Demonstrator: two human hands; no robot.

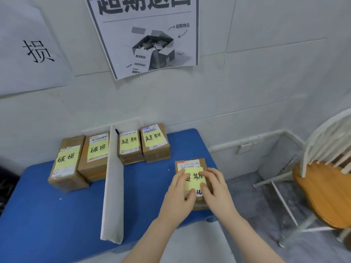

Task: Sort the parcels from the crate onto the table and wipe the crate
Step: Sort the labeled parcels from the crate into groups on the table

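Observation:
A brown cardboard parcel (190, 164) with a yellow note rests on the blue table (57, 215) near its right edge. My left hand (180, 188) and my right hand (216, 188) both grip it from above, fingers over the yellow note. Two parcels with yellow notes (130, 147) (154, 143) stand at the back, right of a white divider (112, 179). Two more labelled parcels (65, 164) (96, 156) lie left of the divider. No crate is in view.
A wooden chair with a white back (322, 190) stands to the right of the table. Printed posters (148, 35) (28, 46) hang on the white wall behind. A dark object sits at the far left edge (5, 186).

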